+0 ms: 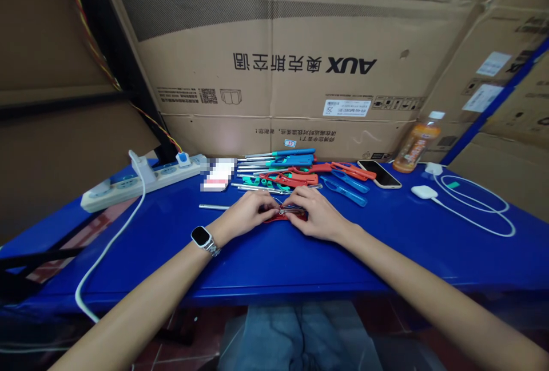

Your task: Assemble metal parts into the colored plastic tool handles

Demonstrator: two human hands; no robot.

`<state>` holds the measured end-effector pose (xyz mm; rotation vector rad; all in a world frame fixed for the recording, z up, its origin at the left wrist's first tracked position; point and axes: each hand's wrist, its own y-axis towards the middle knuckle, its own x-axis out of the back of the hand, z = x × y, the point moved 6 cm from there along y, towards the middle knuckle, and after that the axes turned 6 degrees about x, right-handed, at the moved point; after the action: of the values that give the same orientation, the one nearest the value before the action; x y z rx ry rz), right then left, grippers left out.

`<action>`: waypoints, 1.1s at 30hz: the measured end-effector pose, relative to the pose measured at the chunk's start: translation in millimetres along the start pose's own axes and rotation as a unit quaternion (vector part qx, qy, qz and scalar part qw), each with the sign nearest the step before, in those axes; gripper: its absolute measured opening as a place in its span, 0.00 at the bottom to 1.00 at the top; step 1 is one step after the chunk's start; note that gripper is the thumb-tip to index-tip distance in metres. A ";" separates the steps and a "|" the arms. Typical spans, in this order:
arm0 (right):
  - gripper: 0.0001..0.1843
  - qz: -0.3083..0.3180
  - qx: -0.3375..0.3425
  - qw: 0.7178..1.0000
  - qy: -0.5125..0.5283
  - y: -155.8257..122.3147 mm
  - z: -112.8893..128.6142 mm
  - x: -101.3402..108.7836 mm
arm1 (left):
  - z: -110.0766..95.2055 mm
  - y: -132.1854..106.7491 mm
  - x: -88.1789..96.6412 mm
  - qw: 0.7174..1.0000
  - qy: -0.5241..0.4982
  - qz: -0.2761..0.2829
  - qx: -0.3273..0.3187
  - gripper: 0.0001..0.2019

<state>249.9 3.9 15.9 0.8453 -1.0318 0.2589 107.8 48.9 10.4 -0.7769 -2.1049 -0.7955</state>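
My left hand [247, 212], with a smartwatch on the wrist, and my right hand [313, 212] meet over a red long-nosed lighter [283, 216] lying on the blue table [386, 245]. Both hands have their fingers pinched on the lighter's metal middle part. A thin metal tube [213, 206] sticks out to the left of my left hand. Just behind the hands lies a pile of red, blue and teal lighters with metal tubes [287, 170].
A white power strip [141, 179] with a cable sits at the back left. A phone [380, 174], an orange drink bottle [415, 145] and a white charger with coiled cable [467, 202] lie at the back right. Big cardboard boxes [300, 56] wall off the rear.
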 end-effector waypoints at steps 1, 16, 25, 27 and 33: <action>0.08 0.006 0.006 1.000 0.005 0.7 0.7 -1.3 | 0.1 0.0 -0.2 1.000 0.000 -0.001 -0.003 0.08; 0.04 0.068 0.003 0.998 -0.011 5.5 1.0 -6.6 | -1.2 -3.7 1.9 0.998 0.044 0.018 -0.049 0.07; 0.06 0.051 -0.055 0.997 0.031 2.4 -14.2 -6.3 | -0.9 -3.2 3.0 0.999 0.045 -0.002 -0.020 0.05; 0.06 0.046 -0.056 0.996 0.050 2.3 -15.3 -6.4 | -1.7 -3.4 3.0 0.999 0.042 -0.008 -0.023 0.05; 0.13 0.042 -0.048 0.995 0.082 1.0 -19.4 -8.9 | -7.0 -4.3 1.0 0.997 0.048 -0.011 -0.066 0.08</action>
<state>257.3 20.2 4.3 0.6821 -0.9191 0.3419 107.1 41.3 13.7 -0.7714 -1.9936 -0.9732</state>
